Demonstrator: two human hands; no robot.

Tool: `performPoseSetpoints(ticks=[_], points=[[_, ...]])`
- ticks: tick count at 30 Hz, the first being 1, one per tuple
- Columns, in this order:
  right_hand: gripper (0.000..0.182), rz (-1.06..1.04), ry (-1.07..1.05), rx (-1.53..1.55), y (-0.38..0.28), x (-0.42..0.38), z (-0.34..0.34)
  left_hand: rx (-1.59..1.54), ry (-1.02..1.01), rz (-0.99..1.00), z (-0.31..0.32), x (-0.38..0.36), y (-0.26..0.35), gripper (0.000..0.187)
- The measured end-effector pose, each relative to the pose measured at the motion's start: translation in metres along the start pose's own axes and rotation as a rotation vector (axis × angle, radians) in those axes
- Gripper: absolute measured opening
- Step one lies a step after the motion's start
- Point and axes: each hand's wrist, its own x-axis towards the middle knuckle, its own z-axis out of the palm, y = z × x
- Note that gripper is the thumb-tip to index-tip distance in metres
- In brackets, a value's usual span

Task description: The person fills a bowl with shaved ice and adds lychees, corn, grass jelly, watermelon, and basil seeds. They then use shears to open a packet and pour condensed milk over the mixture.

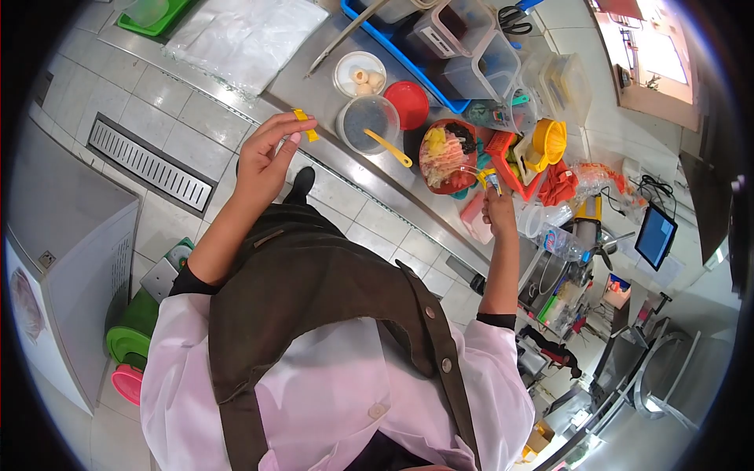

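Observation:
My left hand (267, 157) is raised in front of the counter, thumb and fingers pinching a small yellow strip (305, 124) that looks like packet wrapping. Beside the bowl, my right hand (500, 210) is closed on a small yellow and blue sachet (492, 182), tipped toward the food. The red bowl (430, 182) holds pale pink shreds, yellow pieces and a dark, black heap. Nearest my left hand stands a clear round tub (345, 124) with a yellow spoon (386, 147) lying across its rim.
Behind the tub are a red lid (407, 104) and a white dish (359, 64) with pale round pieces. A blue tray (448, 93) of clear containers, an orange basket (498, 143) and a yellow juicer (546, 144) line the counter. A plastic bottle (561, 243) lies farther right.

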Motion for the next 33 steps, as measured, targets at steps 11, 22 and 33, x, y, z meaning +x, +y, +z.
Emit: performPoseSetpoints(ticks=[11,22,33], points=[[0.047,0.177,-0.371,0.481,0.026,0.012,-0.020,0.016,-0.024,-0.007,0.001,0.001,0.004,0.020],[0.027,0.021,-0.539,0.557,0.023,-0.001,-0.011,0.030,-0.040,-0.014,0.003,0.002,0.003,0.022],[0.006,0.108,-0.532,0.530,0.017,0.002,-0.007,0.035,-0.017,-0.015,0.001,-0.001,-0.001,0.022]])
